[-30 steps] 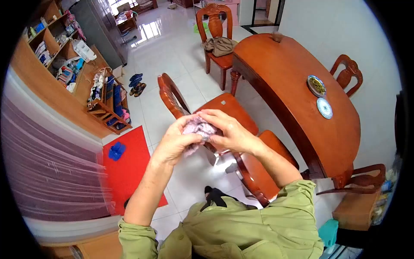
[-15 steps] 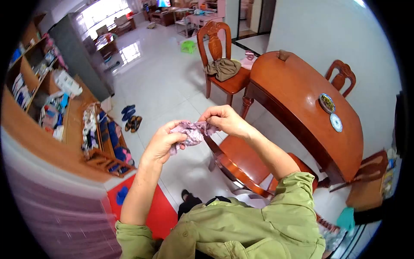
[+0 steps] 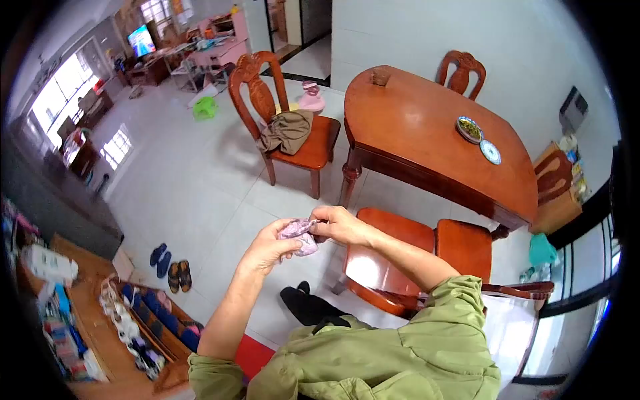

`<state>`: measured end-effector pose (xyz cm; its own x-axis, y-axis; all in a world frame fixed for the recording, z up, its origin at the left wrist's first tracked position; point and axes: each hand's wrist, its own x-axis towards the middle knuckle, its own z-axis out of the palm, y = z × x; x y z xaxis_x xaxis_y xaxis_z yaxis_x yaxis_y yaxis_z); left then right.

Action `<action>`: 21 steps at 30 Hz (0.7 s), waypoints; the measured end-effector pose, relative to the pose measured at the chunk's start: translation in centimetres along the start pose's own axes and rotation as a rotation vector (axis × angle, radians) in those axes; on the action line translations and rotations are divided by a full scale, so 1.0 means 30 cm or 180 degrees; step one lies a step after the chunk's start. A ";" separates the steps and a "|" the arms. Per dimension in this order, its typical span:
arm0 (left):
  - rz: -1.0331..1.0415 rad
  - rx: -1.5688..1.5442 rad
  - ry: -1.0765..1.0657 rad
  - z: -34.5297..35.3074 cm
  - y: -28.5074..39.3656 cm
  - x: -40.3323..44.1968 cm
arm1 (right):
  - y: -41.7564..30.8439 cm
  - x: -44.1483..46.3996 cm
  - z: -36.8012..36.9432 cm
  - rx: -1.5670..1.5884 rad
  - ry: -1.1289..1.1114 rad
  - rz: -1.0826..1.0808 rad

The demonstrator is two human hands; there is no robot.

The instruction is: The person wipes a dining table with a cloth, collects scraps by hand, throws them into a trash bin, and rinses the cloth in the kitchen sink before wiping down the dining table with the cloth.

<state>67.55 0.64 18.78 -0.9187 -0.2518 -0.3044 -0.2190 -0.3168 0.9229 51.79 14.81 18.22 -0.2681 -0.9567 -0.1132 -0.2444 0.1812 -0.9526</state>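
Note:
A crumpled piece of pinkish-purple patterned cloth (image 3: 305, 244) is held in front of me, above the tiled floor. My left hand (image 3: 268, 247) grips its left side, with the thumb pressed on it. On the other side my right hand (image 3: 337, 227) pinches the cloth's upper right edge between closed fingers. Both hands are close together. Part of the cloth is hidden behind the fingers.
Beyond my hands is a wooden chair (image 3: 327, 137) with a brown bag (image 3: 288, 131) on its seat. To the right stands a wooden table (image 3: 420, 113) bearing a food dish (image 3: 469, 130) and a plate (image 3: 490, 152). Shoes (image 3: 179, 277) lie on the floor at left.
The view has swung left, and the table and chairs sit differently in it. The cloth, earlier bunched in both hands, was drawn out between them and is now more compact again.

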 end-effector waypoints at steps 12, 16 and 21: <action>-0.1113 0.0361 -0.0571 -0.122 0.100 0.765 | 0.317 0.333 -0.301 0.0955 0.2088 0.0566; -0.0695 0.0720 -0.0808 -0.025 0.076 1.057 | 0.385 0.335 -0.481 0.1021 0.2639 0.0622; 0.2090 0.2294 -0.0575 0.111 0.187 1.383 | 0.365 0.413 -0.712 -0.0258 0.3881 0.0071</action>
<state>27.11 -8.54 12.12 -0.9525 -0.0159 0.3041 0.2590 0.4828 0.8366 25.89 9.82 12.43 -0.9604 -0.1207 0.2511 -0.2742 0.2501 -0.9286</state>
